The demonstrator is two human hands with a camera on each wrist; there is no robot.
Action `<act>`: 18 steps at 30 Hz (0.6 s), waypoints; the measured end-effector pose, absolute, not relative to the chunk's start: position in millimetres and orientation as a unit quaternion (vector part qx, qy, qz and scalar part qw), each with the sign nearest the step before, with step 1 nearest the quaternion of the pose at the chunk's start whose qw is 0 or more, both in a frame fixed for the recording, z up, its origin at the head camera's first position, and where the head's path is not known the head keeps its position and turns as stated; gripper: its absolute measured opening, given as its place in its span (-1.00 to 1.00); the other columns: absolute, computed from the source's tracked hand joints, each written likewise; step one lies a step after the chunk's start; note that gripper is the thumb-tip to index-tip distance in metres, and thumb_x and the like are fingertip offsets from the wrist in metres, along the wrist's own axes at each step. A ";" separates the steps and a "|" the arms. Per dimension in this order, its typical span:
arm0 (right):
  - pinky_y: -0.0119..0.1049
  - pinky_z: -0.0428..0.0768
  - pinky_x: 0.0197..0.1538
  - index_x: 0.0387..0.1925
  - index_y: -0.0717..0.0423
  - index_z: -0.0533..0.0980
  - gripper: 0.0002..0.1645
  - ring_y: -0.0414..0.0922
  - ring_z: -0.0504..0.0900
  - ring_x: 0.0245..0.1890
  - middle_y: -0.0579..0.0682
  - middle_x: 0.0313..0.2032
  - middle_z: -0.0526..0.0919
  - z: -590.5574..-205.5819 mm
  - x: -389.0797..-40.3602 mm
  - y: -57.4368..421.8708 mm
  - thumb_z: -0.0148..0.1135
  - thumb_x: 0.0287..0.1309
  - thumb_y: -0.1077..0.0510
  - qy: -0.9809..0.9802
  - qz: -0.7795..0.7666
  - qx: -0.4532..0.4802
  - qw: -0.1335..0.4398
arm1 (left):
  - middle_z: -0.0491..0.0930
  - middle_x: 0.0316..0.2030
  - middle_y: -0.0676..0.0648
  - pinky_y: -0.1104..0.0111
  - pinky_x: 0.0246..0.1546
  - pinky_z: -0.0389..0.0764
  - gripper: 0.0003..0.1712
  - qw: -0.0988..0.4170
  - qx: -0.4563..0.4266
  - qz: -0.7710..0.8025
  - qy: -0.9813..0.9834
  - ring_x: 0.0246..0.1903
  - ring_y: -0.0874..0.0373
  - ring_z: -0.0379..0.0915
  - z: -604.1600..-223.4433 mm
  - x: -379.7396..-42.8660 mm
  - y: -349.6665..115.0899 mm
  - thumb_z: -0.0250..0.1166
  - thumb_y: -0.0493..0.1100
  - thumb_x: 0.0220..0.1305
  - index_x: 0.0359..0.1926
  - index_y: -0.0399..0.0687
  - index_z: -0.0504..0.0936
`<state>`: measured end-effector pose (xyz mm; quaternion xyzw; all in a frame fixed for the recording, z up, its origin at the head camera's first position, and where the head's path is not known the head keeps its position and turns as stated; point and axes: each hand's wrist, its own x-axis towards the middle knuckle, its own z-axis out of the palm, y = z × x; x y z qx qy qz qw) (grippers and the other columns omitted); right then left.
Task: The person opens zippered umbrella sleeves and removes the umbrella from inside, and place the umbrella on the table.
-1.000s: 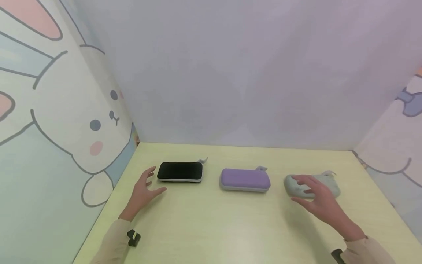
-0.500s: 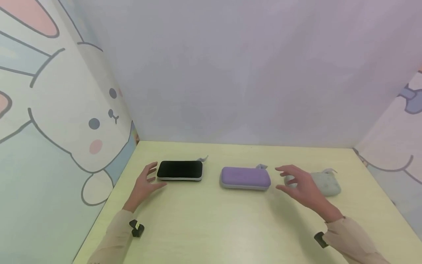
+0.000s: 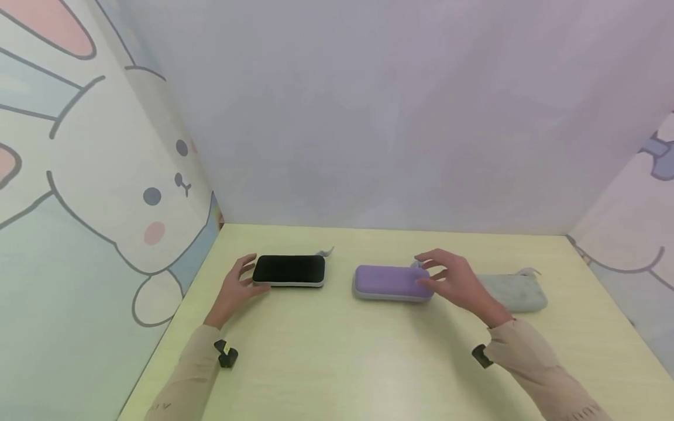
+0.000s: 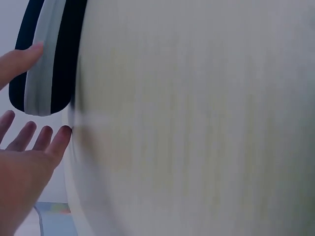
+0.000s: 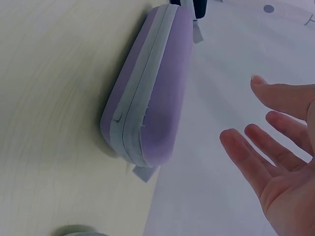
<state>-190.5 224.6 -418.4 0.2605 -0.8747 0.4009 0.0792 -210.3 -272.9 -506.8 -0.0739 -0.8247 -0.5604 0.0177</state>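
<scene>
A black zip case (image 3: 289, 269) with a pale side band lies at the left of the table. My left hand (image 3: 237, 289) is at its left end, fingers spread. In the left wrist view its thumb (image 4: 22, 61) overlaps the band, while the fingers are apart from the case's end. Near the middle lies a purple zip case (image 3: 389, 282) with a grey band. My right hand (image 3: 454, 283) hovers at its right end, overlapping it in the head view. The right wrist view has the fingers (image 5: 246, 157) spread and apart from the purple case, holding nothing.
A grey-green case (image 3: 518, 292) lies at the right, partly behind my right hand. Each case has a small strap tab at its back right. The pale table (image 3: 326, 356) meets a plain curtain-like wall (image 3: 379, 128), with a rabbit-print wall (image 3: 105, 175) on the left.
My right hand has moved left from over the grey-green case to the purple case's right end. My left hand has shifted slightly right, closer to the black case. The cases lie where they were.
</scene>
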 end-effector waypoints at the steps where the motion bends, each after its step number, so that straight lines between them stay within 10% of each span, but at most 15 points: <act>1: -0.30 0.63 -0.29 -0.02 0.18 0.53 -0.48 0.13 0.63 -0.17 0.07 -0.11 0.61 -418.7 -192.2 222.0 0.46 -0.11 0.32 -0.873 0.406 0.260 0.074 | 0.10 0.37 -0.19 -0.04 0.15 0.31 0.04 0.015 -0.075 -0.558 -0.826 0.33 -0.19 0.04 -507.1 -211.2 -273.6 0.51 -0.19 -0.05 0.39 -0.12 0.11; 18: -0.19 0.63 -0.23 -0.09 0.21 0.57 -0.57 0.15 0.63 -0.15 0.13 -0.10 0.62 -426.6 -226.0 180.3 0.44 -0.09 0.33 -0.851 0.460 0.252 0.020 | 0.15 0.34 -0.26 0.04 0.20 0.24 -0.04 -0.048 -0.095 -0.584 -0.805 0.36 -0.19 -0.04 -490.7 -221.2 -271.9 0.46 -0.39 -0.06 0.35 -0.25 0.17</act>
